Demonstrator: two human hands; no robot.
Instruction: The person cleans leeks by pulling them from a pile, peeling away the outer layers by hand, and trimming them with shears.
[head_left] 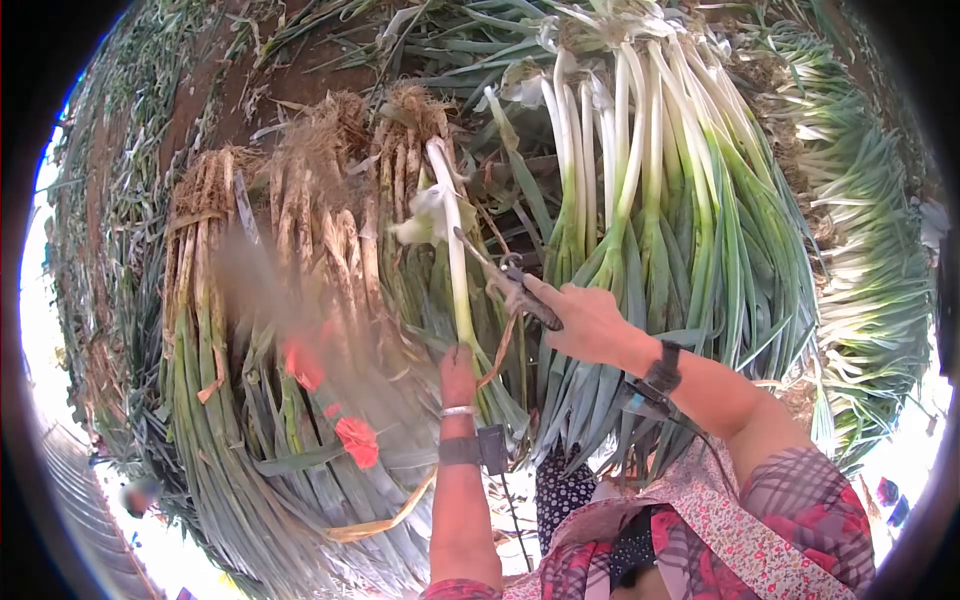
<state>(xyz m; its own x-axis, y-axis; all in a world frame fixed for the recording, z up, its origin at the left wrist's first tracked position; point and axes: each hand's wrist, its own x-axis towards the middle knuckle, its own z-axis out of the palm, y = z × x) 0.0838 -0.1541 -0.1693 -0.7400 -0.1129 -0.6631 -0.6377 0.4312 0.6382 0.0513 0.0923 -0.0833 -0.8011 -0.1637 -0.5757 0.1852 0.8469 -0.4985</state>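
Note:
My left hand (458, 376) is closed around the green lower part of a single green onion (458, 268), whose white stem stands up from the fist. A pale, loose peel (425, 218) hangs from that stem on its left. In my right hand (592, 322) are pruning shears (513, 280), their tip beside the stem's right side. Just beyond, a pile of cleaned green onions (655, 170) lies with white ends away from me. Unpeeled green onions (205, 270) with brown, rooty ends lie to the left of my left hand.
At the right, a long row of green onions (850, 230) runs along the ground. Leaf scraps (95, 250) cover the soil at the left. Red pieces (357, 442) lie over the unpeeled onions, near a blurred streak. A cable (515, 515) hangs from the left wrist's band.

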